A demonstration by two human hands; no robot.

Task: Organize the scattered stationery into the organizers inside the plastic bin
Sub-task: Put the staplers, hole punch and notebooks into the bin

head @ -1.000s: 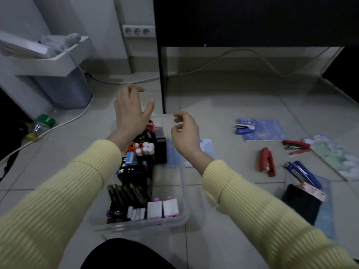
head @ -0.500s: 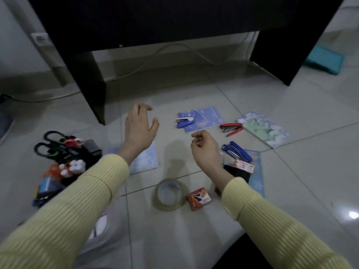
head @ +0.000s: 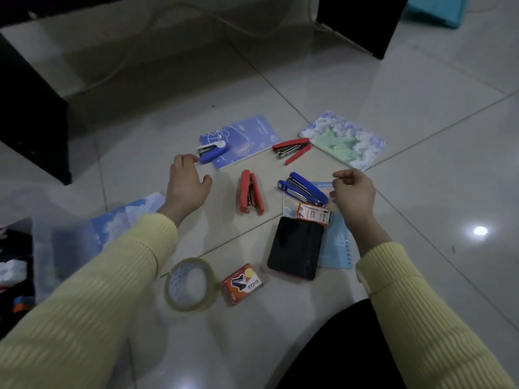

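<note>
Swinging rightward since a moment ago, the head view is pushing the plastic bin point(head: 42, 248) to nine o'clock. The left hand point(head: 186, 186) is hovering with fingers relaxed and spread, the small blue stapler point(head: 213, 151) just beside it at one o'clock. The right hand point(head: 355, 192) is hanging with fingers curled, seemingly around nothing, at three o'clock of the large blue stapler point(head: 303, 188). The red stapler point(head: 250, 192) is lying between the hands.
</note>
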